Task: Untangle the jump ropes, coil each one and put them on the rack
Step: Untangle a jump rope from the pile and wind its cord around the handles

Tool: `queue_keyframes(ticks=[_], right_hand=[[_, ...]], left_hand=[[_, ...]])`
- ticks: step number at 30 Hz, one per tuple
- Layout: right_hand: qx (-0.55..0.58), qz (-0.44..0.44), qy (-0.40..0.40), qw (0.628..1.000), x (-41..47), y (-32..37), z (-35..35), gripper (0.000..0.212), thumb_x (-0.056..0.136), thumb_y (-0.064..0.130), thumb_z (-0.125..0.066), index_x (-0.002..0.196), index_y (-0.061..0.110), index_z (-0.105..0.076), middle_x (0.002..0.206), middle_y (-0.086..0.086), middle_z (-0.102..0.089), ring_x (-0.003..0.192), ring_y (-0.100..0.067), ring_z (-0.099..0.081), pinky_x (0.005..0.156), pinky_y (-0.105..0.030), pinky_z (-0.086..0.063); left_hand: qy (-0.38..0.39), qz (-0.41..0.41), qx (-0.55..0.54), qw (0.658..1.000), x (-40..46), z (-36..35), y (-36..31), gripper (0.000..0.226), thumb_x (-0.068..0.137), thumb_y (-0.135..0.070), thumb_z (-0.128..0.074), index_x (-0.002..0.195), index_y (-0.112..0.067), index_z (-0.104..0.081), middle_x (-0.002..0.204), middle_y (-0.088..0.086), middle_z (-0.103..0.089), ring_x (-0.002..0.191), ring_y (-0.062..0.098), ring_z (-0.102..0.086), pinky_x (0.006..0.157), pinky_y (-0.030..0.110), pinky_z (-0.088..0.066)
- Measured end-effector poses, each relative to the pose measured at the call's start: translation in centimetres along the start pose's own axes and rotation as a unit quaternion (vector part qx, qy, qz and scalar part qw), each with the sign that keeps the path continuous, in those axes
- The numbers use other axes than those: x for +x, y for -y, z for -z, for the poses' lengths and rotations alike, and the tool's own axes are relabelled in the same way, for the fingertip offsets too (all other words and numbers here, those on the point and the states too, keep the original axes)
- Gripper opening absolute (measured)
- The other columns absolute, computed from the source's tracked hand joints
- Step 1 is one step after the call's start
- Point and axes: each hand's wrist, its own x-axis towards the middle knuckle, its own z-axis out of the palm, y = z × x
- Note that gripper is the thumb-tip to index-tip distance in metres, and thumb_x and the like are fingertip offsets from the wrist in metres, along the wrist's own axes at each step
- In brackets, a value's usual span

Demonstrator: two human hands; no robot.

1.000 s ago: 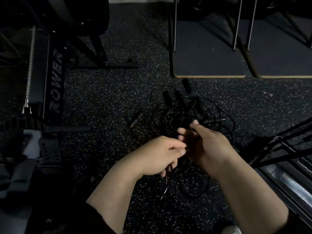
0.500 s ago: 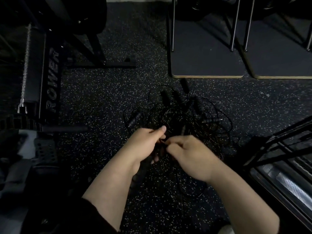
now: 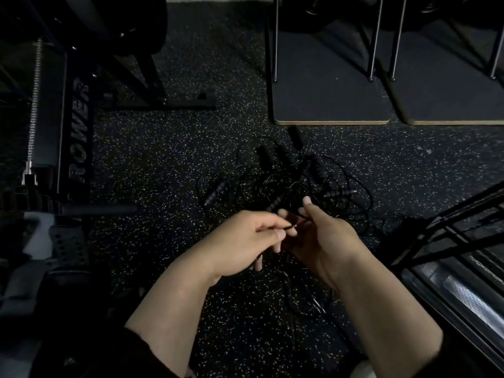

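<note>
Dim gym floor (image 3: 163,165), black rubber with pale speckles. Tangle of jump ropes (image 3: 289,184) lying on floor at centre, just ahead of both hands; thin black cords looped over one another, number of separate ropes impossible to tell. Handles counted in the pile: about seven visible, black and ribbed, among them one off to the left (image 3: 215,192), one pointing right (image 3: 339,192), one at the far edge (image 3: 296,135); more possibly hidden in the knot. Left hand (image 3: 245,241) raised above the near edge of the pile, thumb and forefinger pinching a thin cord (image 3: 293,226), remaining fingers curled under. Right hand (image 3: 324,241) beside it, touching or nearly so, fingers bent round a ribbed handle (image 3: 274,204) that juts up and to the left past the fingertips; same cord running into its grip. More cord loops trailing on floor beneath the wrists. Black metal rack (image 3: 447,236) at right edge, slanted bars, close to the right forearm. Two dark platforms with pale edges at top: one (image 3: 327,105), another (image 3: 450,105), thin metal legs standing on them. Rowing machine (image 3: 79,132) at left, lettered ROWER, with a chain (image 3: 34,105) alongside.
</note>
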Motion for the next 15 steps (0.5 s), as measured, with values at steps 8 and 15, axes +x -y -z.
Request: queue_keyframes(ticks=[8, 15], right_hand=[[0.038, -0.006, -0.099, 0.994, 1.5, 0.5, 1.5, 0.033, 0.11, 0.03, -0.043, 0.105, 0.008, -0.067, 0.054, 0.002, -0.047, 0.058, -0.017, -0.047, 0.074, -0.037, -0.05], [-0.334, 0.116, -0.041, 0.934, 0.3, 0.8, 1.3, 0.027, 0.104, 0.036, -0.058, 0.096, 0.018, -0.077, 0.083, -0.011, -0.077, 0.073, -0.022, -0.071, 0.07, -0.037, -0.06]], left_hand=[[0.047, 0.036, 0.075, 0.995, -0.1, 0.1, 0.4, 0.024, 0.101, -0.033, -0.06, 0.089, -0.044, -0.079, 0.101, -0.009, -0.076, 0.091, 0.035, -0.072, 0.068, 0.04, -0.058], [-0.159, 0.057, 0.021, 0.985, 0.4, 0.9, 0.3, 0.025, 0.103, -0.05, -0.051, 0.102, -0.033, -0.069, 0.084, -0.004, -0.075, 0.044, 0.008, -0.053, 0.047, 0.02, -0.042]])
